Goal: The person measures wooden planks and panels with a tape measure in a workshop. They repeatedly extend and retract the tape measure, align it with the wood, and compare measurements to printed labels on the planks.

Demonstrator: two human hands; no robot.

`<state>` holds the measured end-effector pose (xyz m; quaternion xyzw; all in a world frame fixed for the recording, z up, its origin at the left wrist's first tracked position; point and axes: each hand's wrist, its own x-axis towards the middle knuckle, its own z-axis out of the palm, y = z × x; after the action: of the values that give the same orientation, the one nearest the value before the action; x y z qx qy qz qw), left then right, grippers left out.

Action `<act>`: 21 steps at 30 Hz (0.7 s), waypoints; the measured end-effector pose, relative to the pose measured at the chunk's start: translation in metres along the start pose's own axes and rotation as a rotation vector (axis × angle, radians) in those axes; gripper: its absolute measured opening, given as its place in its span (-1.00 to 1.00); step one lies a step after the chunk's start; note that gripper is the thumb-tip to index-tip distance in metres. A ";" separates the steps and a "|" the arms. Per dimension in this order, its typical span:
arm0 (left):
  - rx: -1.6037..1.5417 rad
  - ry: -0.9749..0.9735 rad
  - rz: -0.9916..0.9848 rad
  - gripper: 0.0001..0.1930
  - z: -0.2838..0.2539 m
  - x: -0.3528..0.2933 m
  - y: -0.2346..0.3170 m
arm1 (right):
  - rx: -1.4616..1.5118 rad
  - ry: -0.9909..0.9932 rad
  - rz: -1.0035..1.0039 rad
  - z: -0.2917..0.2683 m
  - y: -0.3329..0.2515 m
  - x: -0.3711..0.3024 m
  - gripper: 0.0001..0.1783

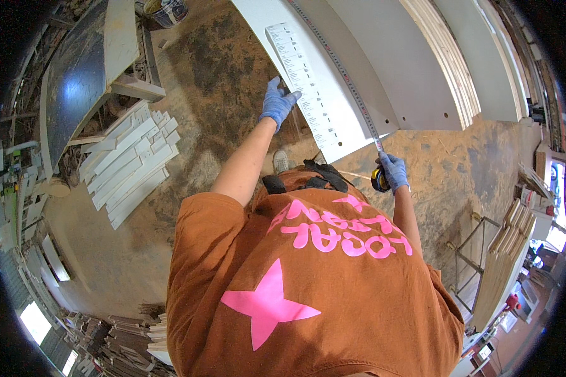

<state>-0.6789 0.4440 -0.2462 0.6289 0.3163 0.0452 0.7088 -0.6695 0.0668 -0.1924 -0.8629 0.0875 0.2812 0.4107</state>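
Observation:
My left hand (278, 103), in a blue glove, is at the left edge of a long white board (352, 143). Its thumb reaches to the edge and stands apart from the fingers. A printed paper strip (299, 75) lies lengthwise on the board beside this hand. At the near end of the board, my right hand (393, 171), also gloved in blue, is closed round a black and yellow tape measure (379, 179). The drawn-out blade (349, 81) runs away from me along the board's right side.
More pale boards (446, 56) are stacked to the right. White offcuts (135, 154) lie piled on the dusty floor at left, near a dark-topped table (75, 81). A bucket (165, 11) stands far left. A metal frame (475, 251) and stacked wood (509, 245) are at right.

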 end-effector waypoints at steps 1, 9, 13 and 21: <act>-0.009 -0.004 -0.004 -0.19 0.000 0.000 0.000 | -0.004 0.002 0.004 0.000 0.001 0.000 -0.55; 0.016 0.003 -0.030 -0.19 0.000 -0.005 0.009 | 0.008 0.007 -0.020 0.001 -0.005 -0.005 -0.54; -0.003 0.008 -0.029 -0.18 0.001 -0.006 0.010 | 0.004 0.002 -0.005 0.000 -0.010 -0.007 -0.54; -0.026 -0.007 0.005 -0.17 0.000 -0.006 0.007 | 0.007 0.014 -0.010 0.001 -0.008 -0.007 -0.54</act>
<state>-0.6813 0.4431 -0.2376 0.6205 0.3119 0.0489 0.7179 -0.6725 0.0728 -0.1837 -0.8639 0.0869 0.2726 0.4144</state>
